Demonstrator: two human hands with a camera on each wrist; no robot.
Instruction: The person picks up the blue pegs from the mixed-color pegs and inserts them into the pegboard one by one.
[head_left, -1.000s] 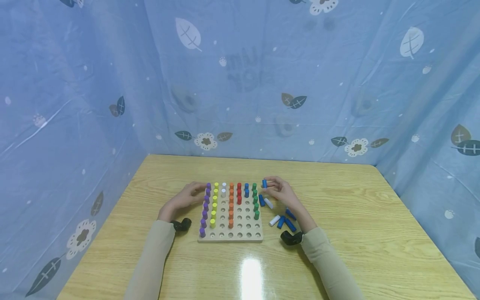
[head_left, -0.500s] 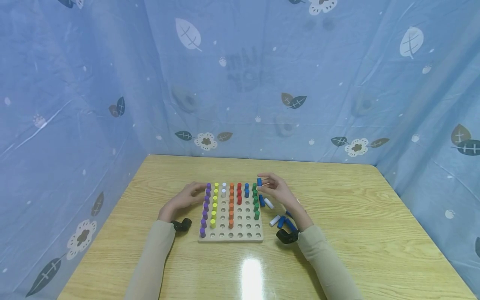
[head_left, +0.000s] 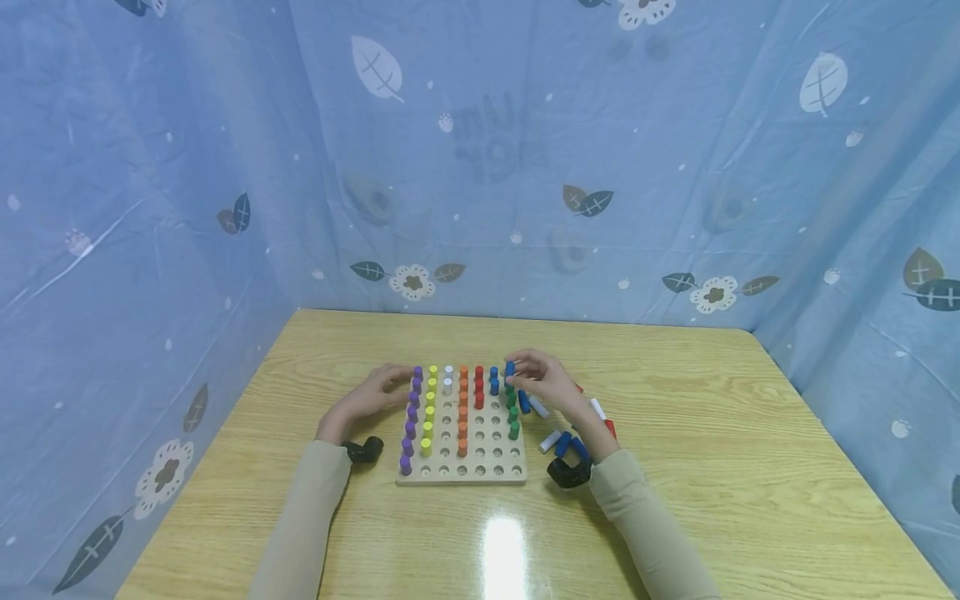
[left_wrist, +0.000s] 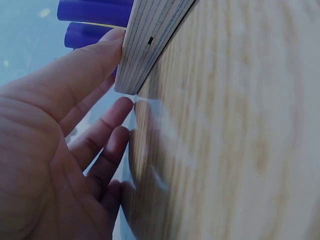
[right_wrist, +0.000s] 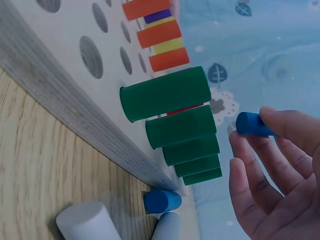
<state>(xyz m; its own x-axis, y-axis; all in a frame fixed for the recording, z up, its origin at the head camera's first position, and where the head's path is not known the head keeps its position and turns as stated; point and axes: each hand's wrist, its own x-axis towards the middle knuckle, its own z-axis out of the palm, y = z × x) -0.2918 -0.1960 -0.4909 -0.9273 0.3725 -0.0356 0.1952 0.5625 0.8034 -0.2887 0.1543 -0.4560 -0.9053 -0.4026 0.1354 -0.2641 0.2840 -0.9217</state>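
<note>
A light wooden pegboard (head_left: pixel 461 481) stands on the table with rows of coloured pegs in its holes, purple along the left and green along the right. My right hand (head_left: pixel 551 385) pinches a blue peg (right_wrist: pixel 252 124) between thumb and fingertips, raised above the tops of the green pegs (right_wrist: pixel 170 95) near the far right corner. At the board's far left corner my left hand (head_left: pixel 372 392) rests with relaxed fingers. Its thumb touches the board's side edge (left_wrist: pixel 150 45) beside the purple pegs (left_wrist: pixel 95 12), while the lower fingers hang free.
Loose blue, white and red pegs lie on the table to the board's right, among them a white peg (head_left: pixel 551 442) and a blue peg (head_left: pixel 563 444). My right forearm covers part of them. A blue patterned curtain (head_left: pixel 480 167) surrounds the table (head_left: pixel 712 458).
My right hand has carried the blue peg leftward, from beside the board to over its far right corner. The left hand and the board have stayed in place.
</note>
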